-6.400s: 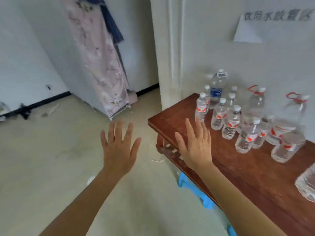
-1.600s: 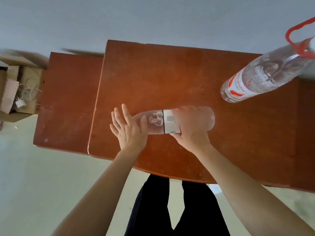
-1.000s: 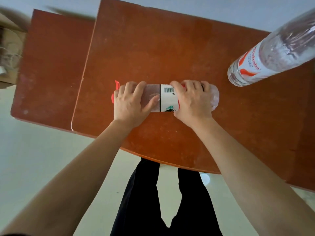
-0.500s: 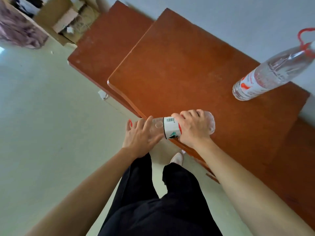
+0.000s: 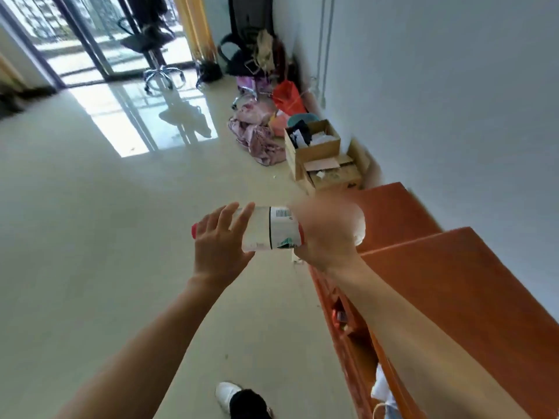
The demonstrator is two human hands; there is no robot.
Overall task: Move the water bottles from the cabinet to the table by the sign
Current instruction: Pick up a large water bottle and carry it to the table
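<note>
A large clear water bottle [image 5: 257, 231] with a white label and a red cap lies sideways in the air, held between both my hands. My left hand [image 5: 220, 246] wraps the neck end, its fingers spread over the bottle's shoulder beside the cap. My right hand [image 5: 328, 234], blurred by motion, grips the base half. The bottle hangs over the pale floor, just off the corner of the red-brown wooden cabinet [image 5: 459, 285], which runs along the wall on my right. The table by the sign is out of view.
A lower red-brown cabinet section [image 5: 393, 213] adjoins the first. Past it along the wall sit open cardboard boxes [image 5: 317, 152], a pile of pink cloth [image 5: 260, 137] and bags. An office chair [image 5: 151, 43] stands by the glass doors. Wide pale floor [image 5: 90, 237] lies left.
Both hands closed on the bottle lying on the cabinet top and lifted it off the edge. My view has swung left, away from the cabinet, toward the room; the standing bottle is out of view.
</note>
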